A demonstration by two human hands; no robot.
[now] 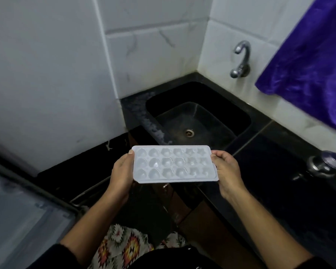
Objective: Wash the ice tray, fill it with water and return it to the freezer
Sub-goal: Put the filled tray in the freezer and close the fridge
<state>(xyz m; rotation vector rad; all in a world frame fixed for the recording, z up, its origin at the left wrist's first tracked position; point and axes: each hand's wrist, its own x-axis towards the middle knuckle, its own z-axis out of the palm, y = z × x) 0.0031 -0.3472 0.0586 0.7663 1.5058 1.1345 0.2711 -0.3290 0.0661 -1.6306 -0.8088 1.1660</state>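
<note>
Two hands held the white ice tray [173,165] flat in the air, over the near edge of the black counter [260,158] and just in front of the sink [157,101]. The left hand [122,172] gripped the tray's left short end, thumb on top and fingers under. The right hand [226,171] gripped the right short end the same way. The tray's long side ran left to right, cups facing up. The cups sat in three rows, shaped like hearts, flowers and stars. Whether water lay in them could not be told. Farther back, the sink had a round drain [189,132] in its bottom. A silver tap [241,59] stuck out of the tiled wall.
</note>
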